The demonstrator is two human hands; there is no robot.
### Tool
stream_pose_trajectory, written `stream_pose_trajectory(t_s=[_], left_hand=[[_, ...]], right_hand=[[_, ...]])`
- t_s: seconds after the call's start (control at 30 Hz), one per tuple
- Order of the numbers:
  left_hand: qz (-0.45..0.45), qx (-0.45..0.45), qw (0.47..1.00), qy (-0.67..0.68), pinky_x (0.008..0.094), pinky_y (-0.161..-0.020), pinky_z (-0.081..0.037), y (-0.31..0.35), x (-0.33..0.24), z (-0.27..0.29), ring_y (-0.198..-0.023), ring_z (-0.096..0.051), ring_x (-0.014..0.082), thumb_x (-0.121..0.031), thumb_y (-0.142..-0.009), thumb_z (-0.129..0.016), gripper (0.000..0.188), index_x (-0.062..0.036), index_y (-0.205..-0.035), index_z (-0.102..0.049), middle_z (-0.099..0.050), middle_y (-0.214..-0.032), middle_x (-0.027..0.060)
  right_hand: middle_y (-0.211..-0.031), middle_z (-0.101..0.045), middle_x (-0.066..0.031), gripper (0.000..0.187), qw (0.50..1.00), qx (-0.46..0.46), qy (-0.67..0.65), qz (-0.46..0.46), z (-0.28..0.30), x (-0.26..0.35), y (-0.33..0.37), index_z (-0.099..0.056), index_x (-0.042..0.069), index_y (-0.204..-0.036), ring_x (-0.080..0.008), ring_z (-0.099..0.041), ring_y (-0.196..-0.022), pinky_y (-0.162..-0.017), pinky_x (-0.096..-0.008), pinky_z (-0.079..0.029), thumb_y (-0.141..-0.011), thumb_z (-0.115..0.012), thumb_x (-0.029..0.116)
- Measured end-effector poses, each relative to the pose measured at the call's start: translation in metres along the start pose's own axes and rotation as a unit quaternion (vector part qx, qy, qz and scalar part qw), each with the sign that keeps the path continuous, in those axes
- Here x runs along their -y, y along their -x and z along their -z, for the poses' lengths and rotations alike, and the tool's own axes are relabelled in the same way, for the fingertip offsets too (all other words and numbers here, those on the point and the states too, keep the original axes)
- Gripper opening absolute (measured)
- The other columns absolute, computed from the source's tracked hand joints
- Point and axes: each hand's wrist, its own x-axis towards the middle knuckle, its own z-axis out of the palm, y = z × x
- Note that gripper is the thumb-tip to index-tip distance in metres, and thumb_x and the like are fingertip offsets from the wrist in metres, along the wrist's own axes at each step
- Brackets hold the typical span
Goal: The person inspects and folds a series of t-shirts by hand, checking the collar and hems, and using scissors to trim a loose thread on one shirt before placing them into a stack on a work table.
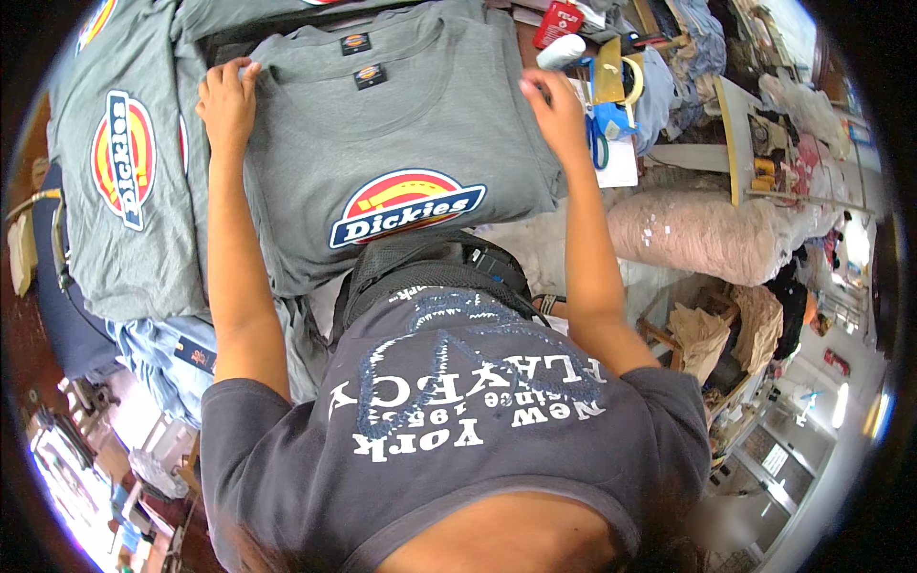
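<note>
Grey T-shirts [315, 153] with a colourful chest print lie stacked in front of me, necklines away from me. The top ones are laid flat, and two dark neck labels show one above the other. At the far left shoulder of the stack, my left hand [227, 103] has its thumb and fingers closed on the grey cloth. My right hand [556, 110] is at the far right edge of the stack, fingers bent and a little apart. No held thing shows in it, and whether its fingertips touch the cloth I cannot tell.
More grey shirts [86, 239] are heaped on the left. Beyond my right hand are a roll of tape [631, 80], blue-handled scissors [597, 143], a white bottle-like object [561, 52] and a red packet [558, 24]. A large pinkish wrapped bundle [697, 234] lies to the right.
</note>
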Motion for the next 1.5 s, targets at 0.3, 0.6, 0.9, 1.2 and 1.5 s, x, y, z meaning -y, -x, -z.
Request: stream_pose_trajectory(t_s=[0.3,0.6,0.9,1.2,1.5], left_hand=[[-0.064,0.044,0.996,0.034,0.0408,-0.056,-0.043,-0.013,0.003,-0.013,-0.07,-0.057,0.0301,-0.038,-0.085,-0.042,0.031,-0.0067,-0.082,-0.043,-0.059,-0.076,0.0114],[-0.108,0.1,0.989,-0.022,0.0415,-0.055,-0.044,-0.028,0.021,-0.029,-0.069,-0.058,0.0312,-0.037,-0.085,-0.043,0.029,-0.0086,-0.082,-0.042,-0.06,-0.076,0.011],[-0.134,0.052,0.989,-0.039,0.0405,-0.06,-0.045,-0.024,0.03,-0.028,-0.073,-0.056,0.0309,-0.036,-0.085,-0.044,0.028,-0.0082,-0.085,-0.048,-0.057,-0.078,0.0112],[0.126,0.011,0.986,0.111,0.0382,-0.069,-0.039,0.154,-0.003,0.088,-0.08,-0.048,0.0306,-0.024,-0.079,-0.058,0.02,-0.0048,-0.081,-0.052,-0.048,-0.082,0.0123],[0.187,0.105,0.959,0.188,0.0309,-0.064,-0.041,0.245,-0.013,0.12,-0.071,-0.051,0.0227,-0.018,-0.074,-0.064,0.02,-0.0038,-0.083,-0.054,-0.051,-0.077,0.01]], right_hand=[[-0.086,-0.057,-0.0125,0.031,0.981,0.092,0.171,0.028,-0.09,-0.006,-0.127,-0.056,0.009,-0.083,-0.0333,-0.052,-0.084,-0.071,-0.0432,-0.041,-0.071,-0.063,0.036],[-0.075,-0.059,-0.0138,0.027,0.984,0.089,0.156,-0.012,-0.091,-0.004,-0.129,-0.055,0.01,-0.08,-0.0325,-0.054,-0.078,-0.068,-0.0428,-0.04,-0.072,-0.061,0.035],[-0.083,-0.059,-0.0135,0.021,0.984,0.048,0.17,-0.004,-0.1,0.003,-0.128,-0.057,0.011,-0.085,-0.0323,-0.054,-0.083,-0.072,-0.0422,-0.04,-0.076,-0.057,0.03],[-0.091,-0.057,-0.0025,0.017,0.973,0.036,0.057,0.22,-0.146,0.07,-0.1,-0.06,0.011,-0.089,-0.0174,-0.052,-0.082,-0.071,-0.0289,-0.041,-0.073,-0.062,0.018],[-0.096,-0.057,-0.0094,0.027,0.94,0.233,0.131,0.211,-0.24,0.203,-0.115,-0.06,0.014,-0.095,-0.0283,-0.046,-0.1,-0.088,-0.045,-0.03,-0.074,-0.059,0.03]])
